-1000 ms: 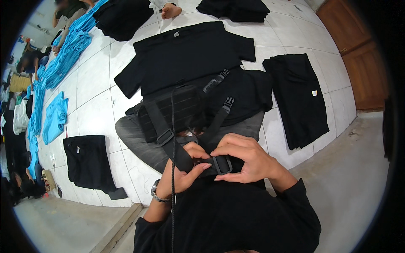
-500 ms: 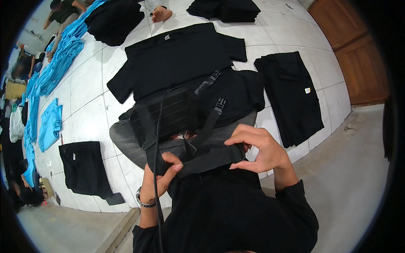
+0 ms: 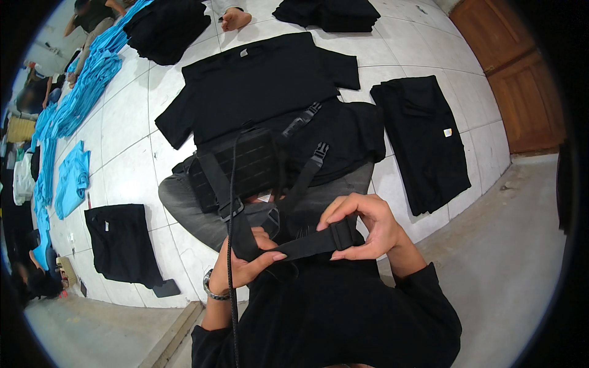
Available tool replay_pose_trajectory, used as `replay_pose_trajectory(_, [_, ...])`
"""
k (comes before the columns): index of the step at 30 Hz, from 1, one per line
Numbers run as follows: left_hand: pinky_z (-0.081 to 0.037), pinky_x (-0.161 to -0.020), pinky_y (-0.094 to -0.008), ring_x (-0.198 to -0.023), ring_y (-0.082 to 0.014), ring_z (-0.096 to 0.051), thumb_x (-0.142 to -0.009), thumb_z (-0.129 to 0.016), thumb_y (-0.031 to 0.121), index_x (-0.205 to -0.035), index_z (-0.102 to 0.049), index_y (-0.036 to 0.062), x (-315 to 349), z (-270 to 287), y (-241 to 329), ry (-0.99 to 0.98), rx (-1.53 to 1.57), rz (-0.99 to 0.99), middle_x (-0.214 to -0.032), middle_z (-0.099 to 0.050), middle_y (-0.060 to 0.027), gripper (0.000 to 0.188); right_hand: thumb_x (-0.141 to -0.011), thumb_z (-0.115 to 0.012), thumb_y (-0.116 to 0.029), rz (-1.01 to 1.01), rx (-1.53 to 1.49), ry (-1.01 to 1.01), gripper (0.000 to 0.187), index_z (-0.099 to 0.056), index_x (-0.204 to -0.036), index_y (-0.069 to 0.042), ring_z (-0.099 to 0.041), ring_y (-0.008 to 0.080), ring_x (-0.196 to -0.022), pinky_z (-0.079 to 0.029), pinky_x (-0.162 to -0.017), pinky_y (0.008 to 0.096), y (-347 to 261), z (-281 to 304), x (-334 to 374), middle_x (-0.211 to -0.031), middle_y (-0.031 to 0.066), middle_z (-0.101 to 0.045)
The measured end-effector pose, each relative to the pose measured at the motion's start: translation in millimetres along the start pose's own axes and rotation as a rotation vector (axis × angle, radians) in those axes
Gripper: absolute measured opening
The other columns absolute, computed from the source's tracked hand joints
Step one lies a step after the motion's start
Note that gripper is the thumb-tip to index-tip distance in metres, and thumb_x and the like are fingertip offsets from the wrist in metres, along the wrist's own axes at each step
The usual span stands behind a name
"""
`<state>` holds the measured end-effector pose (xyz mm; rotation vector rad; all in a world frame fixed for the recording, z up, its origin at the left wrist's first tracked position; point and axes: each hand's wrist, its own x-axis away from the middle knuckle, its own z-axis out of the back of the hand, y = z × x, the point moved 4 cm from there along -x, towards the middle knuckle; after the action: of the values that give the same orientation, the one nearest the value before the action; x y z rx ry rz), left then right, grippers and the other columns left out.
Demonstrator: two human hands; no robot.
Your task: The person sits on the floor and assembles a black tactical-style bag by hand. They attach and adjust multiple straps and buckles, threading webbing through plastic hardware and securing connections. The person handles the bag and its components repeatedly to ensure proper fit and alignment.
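A black webbing strap (image 3: 304,246) stretches between my two hands above my lap. My left hand (image 3: 245,270), with a watch on its wrist, pinches the strap's left part between thumb and fingers. At the other end my right hand (image 3: 374,224) grips a black plastic buckle (image 3: 342,235) on the strap, its fingers above and thumb below. Just beyond my hands, a black pouch (image 3: 245,168) with rows of webbing rests against my crossed legs. Straps with metal and plastic fittings run from it, and two plastic clips (image 3: 319,153) lie over black cloth. A thin black cord (image 3: 230,276) hangs past my left hand.
A black T-shirt (image 3: 257,80) lies spread on the white tiled floor ahead. Folded black garments (image 3: 423,147) lie right and left, with black stacks (image 3: 165,30) farther off. Blue cloth (image 3: 92,92) runs along the left, near other people. A wooden door (image 3: 521,80) stands right.
My left hand has shifted slightly right and down along the strap. The strap and buckle have turned more into view, and the pouch's straps hang more spread out.
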<state>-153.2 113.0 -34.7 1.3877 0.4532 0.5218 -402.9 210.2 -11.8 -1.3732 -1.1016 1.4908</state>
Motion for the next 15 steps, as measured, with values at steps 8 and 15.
replay_pose_trajectory(8, [-0.045,-0.066,-0.0366,-0.07,-0.0203,-0.058,-0.087,-0.087,0.012,-0.085,-0.075,0.0028,8.3,7.0,8.1,-0.045,0.072,-0.047,-0.072,-0.066,-0.0066,0.015,-0.072,-0.097,-0.018,0.03,0.248,-0.175,0.052,-0.072,-0.114,-0.002,-0.068,0.0148,-0.064,-0.048,-0.054,0.0244,-11.6,7.4,5.7,-0.096,0.0093,-0.074])
replay_pose_trajectory(15, [-0.05,-0.083,-0.0422,-0.079,-0.0248,-0.064,-0.089,-0.083,0.007,-0.082,-0.072,0.0012,3.3,6.0,12.1,0.037,0.085,-0.023,-0.075,-0.066,-0.0088,0.014,-0.068,-0.096,-0.021,-0.023,0.203,-0.042,0.05,-0.072,-0.108,-0.003,-0.068,0.0185,-0.069,-0.049,-0.063,0.0282,-10.2,-0.1,-4.7,-0.095,0.0092,-0.074])
